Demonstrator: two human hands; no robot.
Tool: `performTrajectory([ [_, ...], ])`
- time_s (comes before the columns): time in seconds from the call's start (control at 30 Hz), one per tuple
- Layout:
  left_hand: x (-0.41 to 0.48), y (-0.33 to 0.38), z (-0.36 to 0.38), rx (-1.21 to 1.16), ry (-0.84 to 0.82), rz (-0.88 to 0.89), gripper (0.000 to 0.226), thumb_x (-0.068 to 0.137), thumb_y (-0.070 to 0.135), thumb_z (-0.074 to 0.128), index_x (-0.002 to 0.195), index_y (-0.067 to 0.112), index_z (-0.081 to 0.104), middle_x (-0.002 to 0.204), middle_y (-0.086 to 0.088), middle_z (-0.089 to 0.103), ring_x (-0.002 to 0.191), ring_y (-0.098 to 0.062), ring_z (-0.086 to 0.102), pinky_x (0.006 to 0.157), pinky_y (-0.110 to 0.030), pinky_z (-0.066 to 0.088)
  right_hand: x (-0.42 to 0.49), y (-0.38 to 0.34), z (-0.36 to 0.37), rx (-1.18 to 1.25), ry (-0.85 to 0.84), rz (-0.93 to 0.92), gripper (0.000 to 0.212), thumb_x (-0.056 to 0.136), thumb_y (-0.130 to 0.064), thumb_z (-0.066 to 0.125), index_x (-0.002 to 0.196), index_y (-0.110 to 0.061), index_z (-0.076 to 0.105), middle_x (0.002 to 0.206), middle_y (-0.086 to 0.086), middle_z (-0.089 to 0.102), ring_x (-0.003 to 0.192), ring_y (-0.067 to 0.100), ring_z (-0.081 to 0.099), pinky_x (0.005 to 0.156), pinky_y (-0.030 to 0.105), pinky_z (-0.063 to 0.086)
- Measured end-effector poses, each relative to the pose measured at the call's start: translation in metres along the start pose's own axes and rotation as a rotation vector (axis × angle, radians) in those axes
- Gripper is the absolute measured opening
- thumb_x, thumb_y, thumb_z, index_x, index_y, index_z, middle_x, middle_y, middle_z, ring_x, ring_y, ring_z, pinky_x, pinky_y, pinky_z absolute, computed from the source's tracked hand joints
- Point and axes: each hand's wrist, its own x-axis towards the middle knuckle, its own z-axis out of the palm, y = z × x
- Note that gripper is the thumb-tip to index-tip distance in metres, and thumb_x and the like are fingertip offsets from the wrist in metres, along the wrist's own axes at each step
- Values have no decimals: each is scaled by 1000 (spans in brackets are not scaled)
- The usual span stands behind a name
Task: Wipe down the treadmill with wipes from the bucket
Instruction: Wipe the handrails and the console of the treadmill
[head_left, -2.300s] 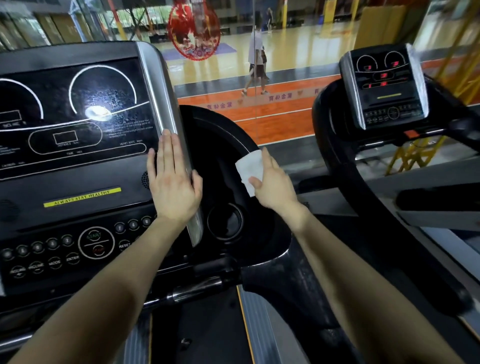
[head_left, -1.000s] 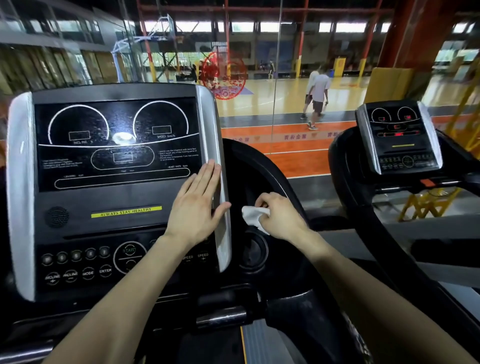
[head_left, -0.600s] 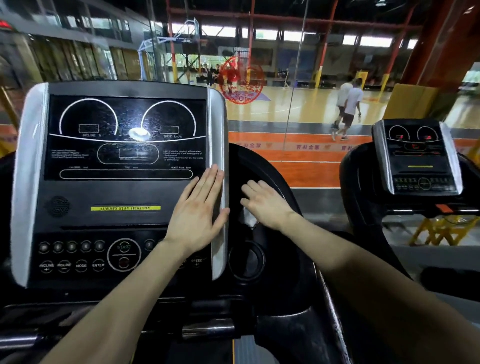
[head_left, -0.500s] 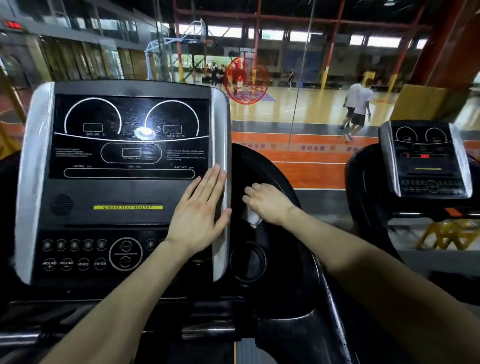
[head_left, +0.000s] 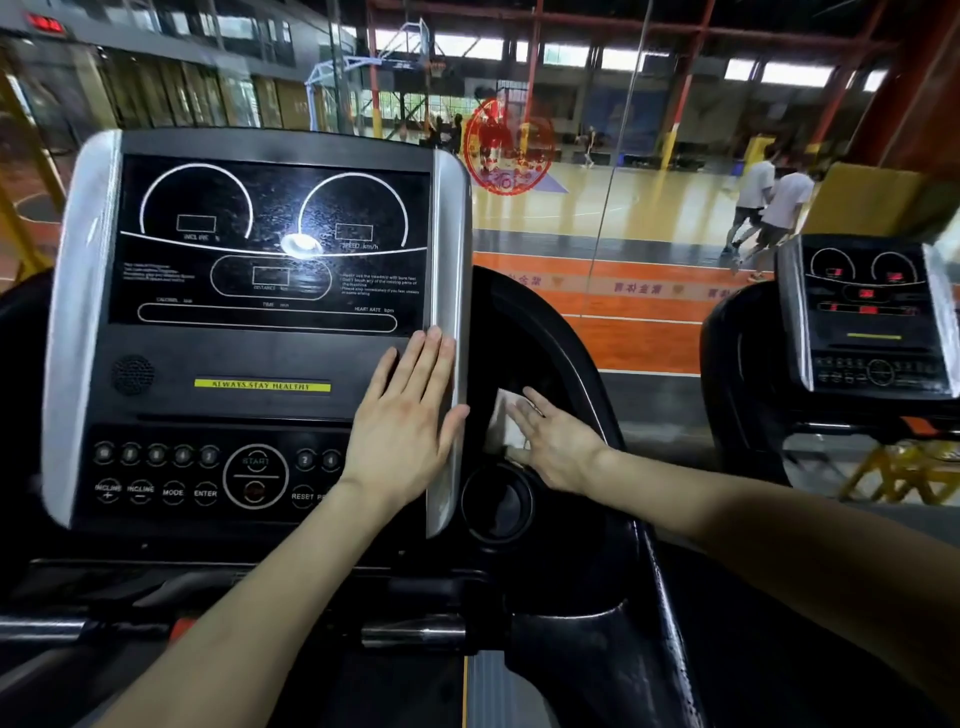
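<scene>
Cup holder (head_left: 497, 505), a round dark recess, sits in the black body of the treadmill (head_left: 566, 582), just right of the console (head_left: 260, 353); what is inside it I cannot tell. The wipe (head_left: 501, 422) is white and lies flat on the black body just above the holder. The right hand (head_left: 560, 444) presses it there with straight fingers. The left hand (head_left: 410, 431) lies flat on the console's right edge, fingers straight and together, thumb on the silver trim (head_left: 449, 260).
</scene>
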Motion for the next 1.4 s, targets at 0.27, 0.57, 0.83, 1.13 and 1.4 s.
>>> performTrajectory([
  [0.27, -10, -1, -1, 14, -31, 5, 94, 106, 69, 33, 171, 14, -8, 180, -7, -5, 166, -19, -7, 134, -49, 13, 11, 30, -20, 75, -22, 118, 74, 111, -60, 26, 168, -13, 20, 178, 11, -2, 164, 34, -9, 132, 50, -2],
  [0.57, -10, 3, 2, 1, -33, -25, 95, 105, 64, 39, 171, 14, -7, 180, -7, -6, 166, -20, -8, 134, -51, 13, 16, 42, -29, 108, 14, 180, 65, 111, -42, 28, 170, -22, 10, 178, 11, -2, 163, 36, -15, 130, 55, -9],
  [0.83, -9, 5, 2, 28, -43, -28, 94, 105, 65, 34, 170, 13, -10, 179, -8, -10, 166, -20, -11, 133, -50, 11, 31, 57, -27, 40, 55, 209, 65, 110, -41, 27, 170, -23, 10, 178, 11, 3, 163, 34, -12, 130, 55, -12],
  [1.13, -9, 3, 3, 12, -29, -24, 95, 105, 66, 35, 171, 14, -9, 180, -8, -8, 166, -20, -9, 134, -50, 12, 26, 60, -24, -79, -28, 189, 70, 108, -51, 22, 170, -25, -1, 178, 5, -6, 163, 30, -18, 123, 61, -24],
  [1.4, -9, 4, 4, 24, -15, -28, 95, 104, 67, 35, 171, 14, -7, 180, -7, -8, 166, -19, -9, 134, -49, 11, 3, 97, -20, -44, 32, 16, 65, 109, -51, 8, 169, -28, 2, 177, -3, -3, 163, 16, -13, 129, 53, -17],
])
